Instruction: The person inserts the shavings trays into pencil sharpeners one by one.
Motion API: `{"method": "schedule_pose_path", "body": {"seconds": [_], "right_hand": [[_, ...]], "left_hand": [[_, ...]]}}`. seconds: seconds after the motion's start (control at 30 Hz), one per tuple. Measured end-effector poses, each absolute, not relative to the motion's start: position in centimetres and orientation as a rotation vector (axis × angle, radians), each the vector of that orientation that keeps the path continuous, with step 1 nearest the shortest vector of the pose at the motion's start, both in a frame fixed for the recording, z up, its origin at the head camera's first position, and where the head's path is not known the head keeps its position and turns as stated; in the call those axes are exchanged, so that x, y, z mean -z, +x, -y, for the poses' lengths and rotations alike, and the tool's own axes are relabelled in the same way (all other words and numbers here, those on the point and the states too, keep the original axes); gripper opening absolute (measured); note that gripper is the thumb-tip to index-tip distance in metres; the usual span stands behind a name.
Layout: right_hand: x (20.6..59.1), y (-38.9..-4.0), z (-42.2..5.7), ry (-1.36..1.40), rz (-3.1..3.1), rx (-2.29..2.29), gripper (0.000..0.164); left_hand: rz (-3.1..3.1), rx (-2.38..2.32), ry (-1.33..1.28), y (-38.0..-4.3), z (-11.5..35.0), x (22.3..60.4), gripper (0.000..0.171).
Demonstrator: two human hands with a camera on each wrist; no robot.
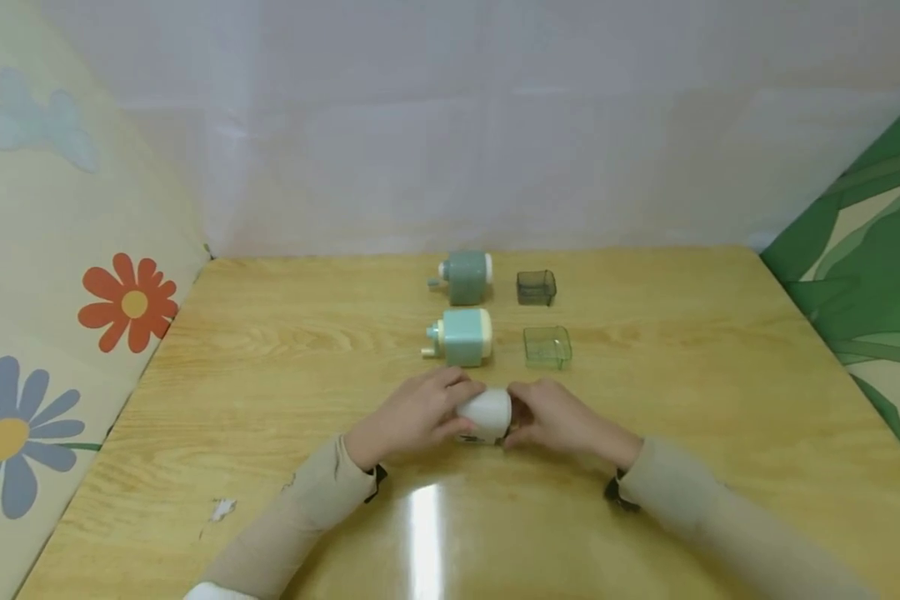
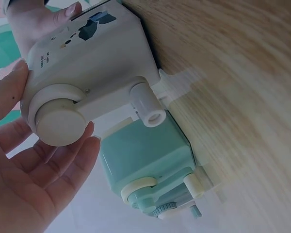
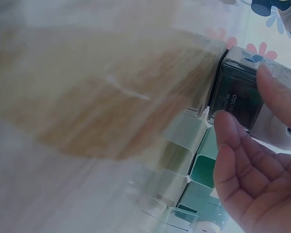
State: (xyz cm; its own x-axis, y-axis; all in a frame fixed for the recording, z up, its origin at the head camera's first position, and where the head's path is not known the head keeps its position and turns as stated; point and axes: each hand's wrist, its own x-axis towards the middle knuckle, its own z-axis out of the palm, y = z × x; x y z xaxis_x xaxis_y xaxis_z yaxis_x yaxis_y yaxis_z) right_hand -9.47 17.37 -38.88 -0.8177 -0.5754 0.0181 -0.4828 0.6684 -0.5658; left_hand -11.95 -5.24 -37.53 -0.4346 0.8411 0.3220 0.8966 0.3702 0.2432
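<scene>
White pencil sharpener point(image 1: 486, 413), held between both hands
Head view: the left hand point(image 1: 422, 417) grips its left end and the right hand point(image 1: 558, 419) its right, over the near part of the wooden table point(image 1: 270, 375); whether it touches the wood cannot be told. Beyond sit a pale teal sharpener point(image 1: 463, 337) and, farther back, a dark teal sharpener point(image 1: 467, 277) — a green see-through tray point(image 1: 547, 347) right of the first, a smoky tray point(image 1: 536, 288) right of the second. Left wrist view: the left thumb presses the white body, fingers curling below the round hub point(image 2: 61, 124) of its crank point(image 2: 114, 99). Right wrist view: the right thumb and fingertips pinch the end holding a dark bin point(image 3: 237, 92) — lettered "deli".
</scene>
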Motion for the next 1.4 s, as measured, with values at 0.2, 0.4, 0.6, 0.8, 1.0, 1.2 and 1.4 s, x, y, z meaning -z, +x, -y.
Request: {"method": "schedule_pose_path", "body": {"seconds": [0.2,0.4,0.6,0.8,1.0,1.2,1.4], "right_hand": [[38.8,-9.9,-16.9,-0.849,-2.716,0.848,0.036],[38.8,-9.7,-17.0,-0.812,-2.681,0.869,0.038],[38.5,-9.8,-17.2,-0.866,-2.699,0.808,0.038],[37.9,-10.2,-18.0,-0.911,-2.766,0.625,0.04],[36.9,-11.1,-19.4,-0.807,-2.86,0.55,0.047],[36.1,-11.7,-21.0,-0.778,-2.949,0.549,0.052],[35.7,-12.6,-22.0,-0.739,-2.99,0.477,0.065]], "left_hand": [[2.501,0.593,-1.573,-12.1,5.5,37.2,0.044],[2.501,0.598,-1.579,-12.0,5.2,37.3,0.044],[2.534,0.622,-1.576,-12.2,5.1,37.2,0.044],[2.574,0.612,-1.602,-12.7,5.1,36.9,0.044],[2.478,0.615,-1.601,-13.4,5.3,36.4,0.043],[2.477,0.627,-1.56,-13.7,5.8,35.9,0.039],[2.412,0.667,-1.547,-13.7,6.1,35.9,0.036]]}}
